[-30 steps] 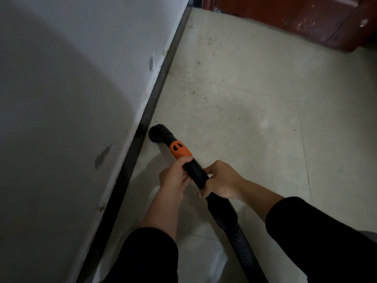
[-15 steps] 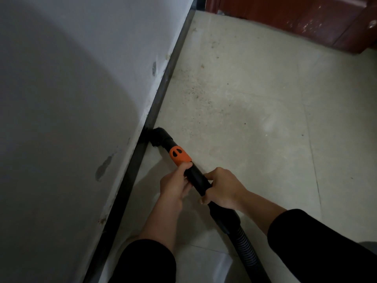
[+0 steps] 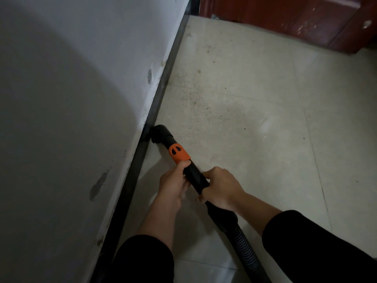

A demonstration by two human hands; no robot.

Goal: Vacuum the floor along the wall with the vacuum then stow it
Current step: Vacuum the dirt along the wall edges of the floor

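Note:
The vacuum's black tube (image 3: 194, 176) with an orange collar (image 3: 179, 154) runs diagonally across the floor. Its bent black nozzle (image 3: 158, 134) touches the dark baseboard (image 3: 161, 92) at the foot of the white wall (image 3: 71, 88). My left hand (image 3: 173, 183) grips the tube just below the orange collar. My right hand (image 3: 221, 189) grips it a little lower, on the tube's right side. A ribbed black hose (image 3: 246, 250) leads from the tube toward the bottom edge. The vacuum's body is out of view.
Dark specks of dirt (image 3: 193, 97) lie on the beige tiled floor (image 3: 265, 109) ahead of the nozzle, near the baseboard. A reddish-brown wooden door (image 3: 295, 19) closes off the far end. Open floor stretches to the right.
Both hands have pushed the tube forward along the wall, and the nozzle now presses against the baseboard instead of standing slightly off it.

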